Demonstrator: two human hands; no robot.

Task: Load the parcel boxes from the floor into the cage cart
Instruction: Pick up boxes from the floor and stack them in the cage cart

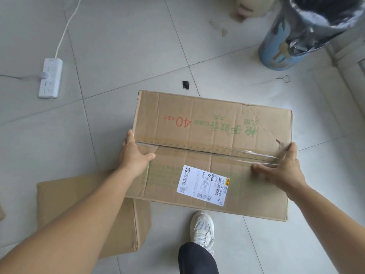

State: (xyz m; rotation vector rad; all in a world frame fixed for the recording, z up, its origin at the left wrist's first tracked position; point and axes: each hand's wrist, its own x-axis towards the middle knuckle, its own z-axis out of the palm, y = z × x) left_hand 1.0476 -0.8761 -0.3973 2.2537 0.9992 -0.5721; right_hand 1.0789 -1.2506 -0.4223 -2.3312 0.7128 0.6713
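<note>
A large brown parcel box [213,123] with green and red print and a white shipping label is held between both hands above the tiled floor. My left hand [134,155] grips its left edge, thumb on the top face near the taped seam. My right hand [284,167] grips the right edge, slightly blurred, over loose clear tape. A second brown box [83,196] lies on the floor at the lower left, partly under my left forearm. The cage cart is not in view.
A white power strip [50,78] with a cable lies on the floor at the left. A blue cylindrical bin [284,54] lined with a black bag stands at the upper right. A small black scrap [185,84] lies beyond the box. My white shoe [202,227] is below it.
</note>
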